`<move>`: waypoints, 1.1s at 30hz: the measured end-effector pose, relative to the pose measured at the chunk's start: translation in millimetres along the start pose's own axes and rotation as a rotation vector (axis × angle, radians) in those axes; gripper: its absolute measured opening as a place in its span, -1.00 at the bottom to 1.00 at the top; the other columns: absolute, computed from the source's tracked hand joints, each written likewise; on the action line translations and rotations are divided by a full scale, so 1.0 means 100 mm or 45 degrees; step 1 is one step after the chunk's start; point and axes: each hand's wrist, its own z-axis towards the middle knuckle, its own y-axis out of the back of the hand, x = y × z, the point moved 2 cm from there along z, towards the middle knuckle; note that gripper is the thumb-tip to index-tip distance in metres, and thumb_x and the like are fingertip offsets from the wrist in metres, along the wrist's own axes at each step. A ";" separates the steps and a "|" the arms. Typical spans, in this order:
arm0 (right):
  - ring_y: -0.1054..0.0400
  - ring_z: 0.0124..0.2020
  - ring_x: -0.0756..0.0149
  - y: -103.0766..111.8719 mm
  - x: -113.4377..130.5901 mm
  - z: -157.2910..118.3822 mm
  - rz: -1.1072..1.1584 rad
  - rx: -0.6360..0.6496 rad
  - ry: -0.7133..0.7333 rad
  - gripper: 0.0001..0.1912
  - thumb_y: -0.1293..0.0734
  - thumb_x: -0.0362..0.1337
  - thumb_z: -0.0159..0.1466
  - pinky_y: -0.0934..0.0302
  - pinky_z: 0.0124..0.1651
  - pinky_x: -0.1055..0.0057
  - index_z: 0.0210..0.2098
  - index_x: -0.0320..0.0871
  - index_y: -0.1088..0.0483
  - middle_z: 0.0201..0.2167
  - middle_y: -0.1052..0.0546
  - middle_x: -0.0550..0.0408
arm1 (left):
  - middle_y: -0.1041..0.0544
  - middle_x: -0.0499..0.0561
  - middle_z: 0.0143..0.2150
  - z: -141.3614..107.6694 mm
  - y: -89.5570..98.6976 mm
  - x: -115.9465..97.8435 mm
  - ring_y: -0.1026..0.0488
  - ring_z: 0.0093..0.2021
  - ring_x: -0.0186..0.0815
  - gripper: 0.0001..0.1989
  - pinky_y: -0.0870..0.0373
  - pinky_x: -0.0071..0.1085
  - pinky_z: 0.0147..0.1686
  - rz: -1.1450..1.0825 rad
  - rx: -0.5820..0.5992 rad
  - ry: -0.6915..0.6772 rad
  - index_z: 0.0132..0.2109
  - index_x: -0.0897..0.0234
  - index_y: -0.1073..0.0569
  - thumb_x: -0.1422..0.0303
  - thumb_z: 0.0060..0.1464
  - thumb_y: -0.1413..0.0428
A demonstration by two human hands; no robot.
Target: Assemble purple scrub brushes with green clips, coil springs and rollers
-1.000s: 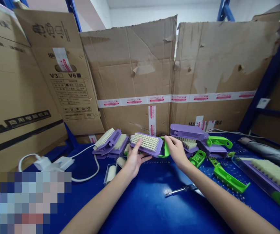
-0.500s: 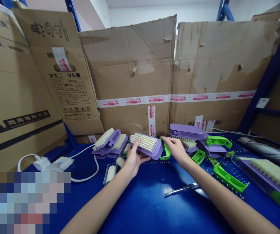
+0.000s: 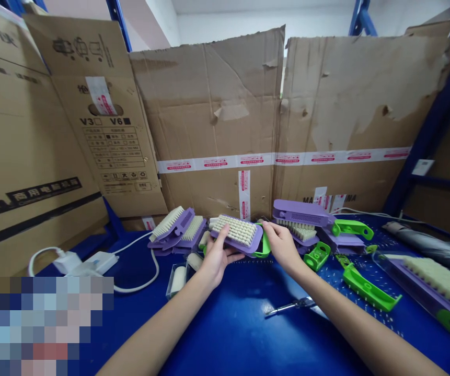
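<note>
A purple brush with cream bristles (image 3: 237,231) is held bristles up in my left hand (image 3: 217,257), its thumb over the near left edge and the fingers beneath. My right hand (image 3: 281,241) is closed on a green plastic part (image 3: 265,247), which meets the right end of the brush. Below the hands, a screwdriver (image 3: 287,307) lies on the blue table (image 3: 225,329), its handle end partly behind my right forearm.
Purple brushes (image 3: 183,230) are piled at the left, near a clear box (image 3: 176,280) and a white power adapter (image 3: 101,262). To the right are a purple stack (image 3: 303,213), green parts (image 3: 369,288), scattered screws and a large brush (image 3: 440,279). Cardboard (image 3: 217,120) stands behind.
The brush has shifted slightly right in my left hand. My right hand has brought the green part against the brush's end, partly under it.
</note>
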 end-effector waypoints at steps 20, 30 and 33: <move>-0.38 -0.24 0.16 -0.05 -0.01 -0.04 0.110 0.025 0.006 -0.54 -0.13 -0.03 0.25 -0.19 -0.13 0.32 -0.29 -0.25 -0.50 -0.33 -0.53 -0.02 | -0.44 0.19 0.02 0.00 0.02 0.01 -0.54 -0.31 -0.17 -0.47 -0.49 -0.18 -0.35 0.060 -0.010 0.115 0.04 0.15 -0.23 0.05 -0.03 -0.13; -0.26 -0.35 0.32 -0.09 0.07 -0.14 0.014 0.167 0.067 -0.67 -0.03 -0.06 0.31 -0.14 -0.25 0.40 -0.27 -0.12 -0.28 -0.41 -0.39 0.15 | -0.44 0.20 0.02 0.00 0.02 -0.02 -0.53 -0.25 -0.10 -0.51 -0.48 -0.10 -0.33 0.037 -0.015 0.137 0.02 0.17 -0.28 0.07 -0.02 -0.13; -0.25 -0.37 0.32 -0.10 0.08 -0.16 -0.019 0.150 0.063 -0.68 -0.04 -0.03 0.30 -0.13 -0.28 0.40 -0.28 -0.12 -0.25 -0.43 -0.39 0.16 | -0.45 0.19 0.01 0.00 0.02 -0.04 -0.52 -0.23 -0.10 -0.51 -0.47 -0.10 -0.29 0.036 -0.014 0.154 0.02 0.16 -0.27 0.07 -0.02 -0.12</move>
